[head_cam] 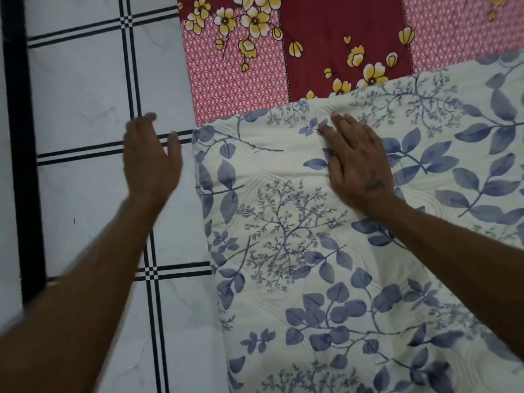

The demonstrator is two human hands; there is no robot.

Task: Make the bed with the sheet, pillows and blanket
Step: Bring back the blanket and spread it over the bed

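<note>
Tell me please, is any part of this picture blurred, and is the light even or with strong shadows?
In the head view, the left hand is smeared by motion blur over the tiled floor; the right hand, flat on the leaf-print blanket, is sharper. The light is soft and even, without hard shadows or glare; the floral sheet looks slightly soft.

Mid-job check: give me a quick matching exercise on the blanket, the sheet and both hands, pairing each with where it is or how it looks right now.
Things:
1. blanket
2. sheet
3. left hand
4. right hand

States:
A. flat on the blanket near its top edge
B. red and pink with yellow flowers
C. open over the tiled floor, touching nothing
D. cream with blue leaves, lying over the sheet

Pairs: 1-D, 2-B, 3-C, 4-A
</note>
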